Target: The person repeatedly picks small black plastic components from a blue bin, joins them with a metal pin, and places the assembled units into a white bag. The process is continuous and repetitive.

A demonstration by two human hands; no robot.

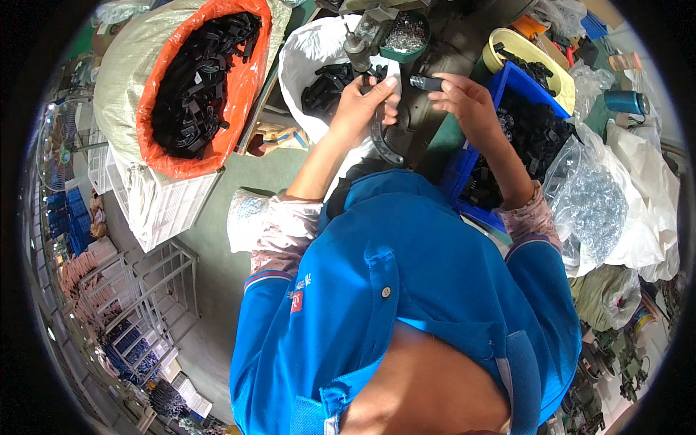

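My left hand (360,109) is closed beside the machine's metal spindle (355,52), with its thumb and fingers round a curved black part (382,143). That part bends down toward my lap, and its upper end is hidden by the fingers. To the right, my right hand (470,109) pinches a small black piece (425,83) with a shiny face between thumb and fingertips. The piece points left toward the left hand, apart from it. Just behind the hands sits a green dish (404,56) of small shiny metal bits.
A white sack (297,54) of black parts stands behind my left hand. Farther left is a large sack with an orange liner (250,80), full of black parts. A blue crate (455,174) of black parts and a yellow basin (560,81) stand right. Clear plastic bags (591,196) lie beyond.
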